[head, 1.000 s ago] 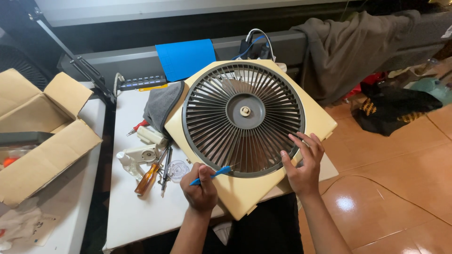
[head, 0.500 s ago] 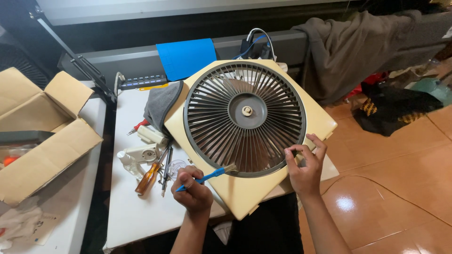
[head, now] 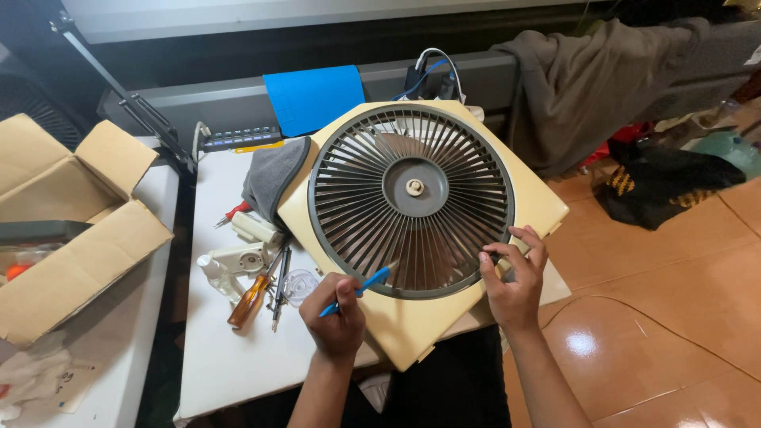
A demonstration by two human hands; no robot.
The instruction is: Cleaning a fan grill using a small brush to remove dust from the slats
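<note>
A cream square fan housing [head: 547,208] lies flat on the white table [head: 238,364], with a round dark grey grille [head: 411,201] on top. My left hand [head: 334,317] grips a thin blue tool [head: 361,288], whose tip rests at the grille's lower left rim. My right hand [head: 514,279] pinches the grille's lower right rim with its fingertips.
Left of the fan lie an orange-handled screwdriver [head: 252,298], a red-handled one [head: 231,212], small white parts [head: 238,258] and a grey cloth [head: 273,177]. An open cardboard box [head: 71,230] stands far left. A blue sheet [head: 314,97], a power strip [head: 242,138] and draped grey fabric [head: 587,79] sit behind.
My left hand has raised the blue tool from the housing's front up to the grille's rim. My right hand has slid slightly along the rim and closed its fingers on it.
</note>
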